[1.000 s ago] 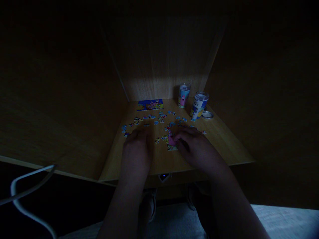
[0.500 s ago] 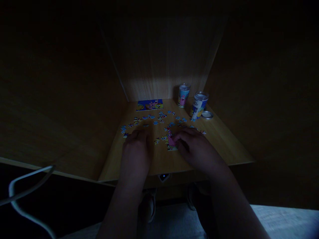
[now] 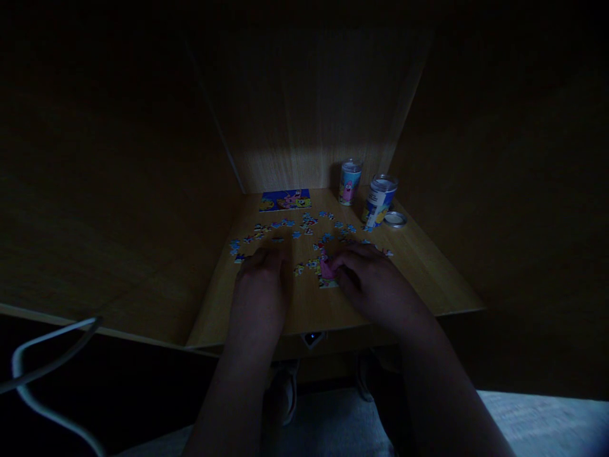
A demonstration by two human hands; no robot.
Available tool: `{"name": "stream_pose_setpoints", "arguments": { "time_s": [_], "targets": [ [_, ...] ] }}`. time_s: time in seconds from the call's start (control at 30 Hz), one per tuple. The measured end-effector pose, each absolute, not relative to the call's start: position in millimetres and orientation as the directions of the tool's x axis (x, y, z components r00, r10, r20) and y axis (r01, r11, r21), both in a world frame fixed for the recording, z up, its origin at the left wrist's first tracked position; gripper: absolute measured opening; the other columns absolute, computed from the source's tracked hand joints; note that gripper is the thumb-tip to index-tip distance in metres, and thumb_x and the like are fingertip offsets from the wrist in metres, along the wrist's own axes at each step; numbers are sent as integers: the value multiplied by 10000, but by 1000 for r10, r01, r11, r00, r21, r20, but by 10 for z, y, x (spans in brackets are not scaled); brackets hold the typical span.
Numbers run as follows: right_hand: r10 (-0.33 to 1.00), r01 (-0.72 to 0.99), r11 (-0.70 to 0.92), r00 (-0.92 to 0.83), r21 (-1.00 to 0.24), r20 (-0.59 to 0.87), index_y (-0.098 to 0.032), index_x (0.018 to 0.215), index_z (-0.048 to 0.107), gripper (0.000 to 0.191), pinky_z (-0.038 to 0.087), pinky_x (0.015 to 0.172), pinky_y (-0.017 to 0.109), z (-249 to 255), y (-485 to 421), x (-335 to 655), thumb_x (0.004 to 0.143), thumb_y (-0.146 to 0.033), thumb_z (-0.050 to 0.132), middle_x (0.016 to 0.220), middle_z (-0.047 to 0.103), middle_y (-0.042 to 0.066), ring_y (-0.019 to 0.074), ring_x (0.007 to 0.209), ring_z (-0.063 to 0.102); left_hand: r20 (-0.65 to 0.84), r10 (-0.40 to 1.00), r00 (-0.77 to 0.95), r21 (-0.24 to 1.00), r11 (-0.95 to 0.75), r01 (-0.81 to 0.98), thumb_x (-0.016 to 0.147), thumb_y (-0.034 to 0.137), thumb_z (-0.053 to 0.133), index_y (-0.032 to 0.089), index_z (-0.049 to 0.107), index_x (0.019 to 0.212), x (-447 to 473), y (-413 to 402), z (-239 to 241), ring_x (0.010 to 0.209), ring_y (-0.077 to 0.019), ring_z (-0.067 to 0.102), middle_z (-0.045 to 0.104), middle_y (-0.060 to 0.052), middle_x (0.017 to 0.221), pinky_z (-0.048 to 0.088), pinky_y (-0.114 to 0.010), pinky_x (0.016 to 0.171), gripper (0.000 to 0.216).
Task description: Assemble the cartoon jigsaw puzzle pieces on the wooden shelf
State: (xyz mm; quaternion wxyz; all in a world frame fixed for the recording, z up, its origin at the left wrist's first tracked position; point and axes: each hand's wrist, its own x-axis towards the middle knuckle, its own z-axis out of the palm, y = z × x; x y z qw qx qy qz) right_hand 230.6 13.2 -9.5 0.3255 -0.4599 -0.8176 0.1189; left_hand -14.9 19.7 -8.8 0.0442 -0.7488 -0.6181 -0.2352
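In dim light, my right hand (image 3: 373, 276) is closed, with thumb and forefinger at the right edge of a partly joined jigsaw puzzle (image 3: 326, 269). The pink part of that puzzle lies right by these fingertips; whether a loose piece is pinched there I cannot make out. My left hand (image 3: 260, 282) rests on the table with its fingers curled down and their tips hidden. Between the two hands lies a yellow puzzle piece (image 3: 299, 270). Loose puzzle pieces (image 3: 284, 223) in blue and yellow spread in an arc beyond both hands.
A blue picture card (image 3: 285, 200) lies at the back. Two printed jars, one rear (image 3: 350, 183) and one nearer (image 3: 379, 202), stand at the back right beside a round lid (image 3: 394, 219). Wooden panels enclose the table (image 3: 428, 285) on three sides. A white cable (image 3: 52, 416) hangs at lower left.
Both hands stay almost in place. The view has shifted very slightly, and no piece has visibly moved.
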Motion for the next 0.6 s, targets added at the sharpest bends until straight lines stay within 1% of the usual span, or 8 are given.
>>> {"name": "stream_pose_setpoints", "arguments": {
  "time_s": [0.13, 0.27, 0.43, 0.6],
  "targets": [
    [827, 670, 552, -364, -497, 428, -249, 1045, 744, 192, 574, 1055, 477, -100, 132, 2304, 1105, -125, 610, 1164, 807, 54, 257, 1126, 747, 407, 903, 140, 199, -237, 951, 1030, 42, 577, 188, 800, 1102, -151, 202, -95, 1042, -299, 763, 803, -107, 1115, 632, -422, 939, 276],
    [829, 662, 550, -361, -508, 427, -254, 1057, 746, 191, 569, 1062, 480, -108, 134, 2310, 1095, -122, 613, 1176, 805, 57, 265, 1151, 744, 397, 903, 163, 182, -252, 951, 1050, 79, 585, 192, 786, 1064, -147, 212, -96, 1046, -293, 763, 807, -101, 1111, 629, -427, 969, 232],
    [826, 668, 554, -362, -498, 433, -255, 1042, 747, 201, 553, 1048, 459, -111, 144, 2313, 1083, -100, 627, 1166, 801, 44, 255, 1128, 738, 399, 901, 168, 194, -263, 945, 1079, 105, 541, 188, 785, 1051, -127, 197, -66, 1007, -304, 755, 795, -111, 1076, 635, -458, 938, 259],
    [828, 675, 548, -357, -494, 432, -256, 1057, 762, 187, 550, 1044, 455, -115, 146, 2311, 1099, -129, 631, 1154, 806, 51, 256, 1108, 743, 387, 907, 165, 204, -258, 944, 1071, 130, 560, 195, 773, 1036, -110, 185, -39, 1021, -299, 750, 796, -107, 1086, 628, -452, 955, 225]
  ]
}}
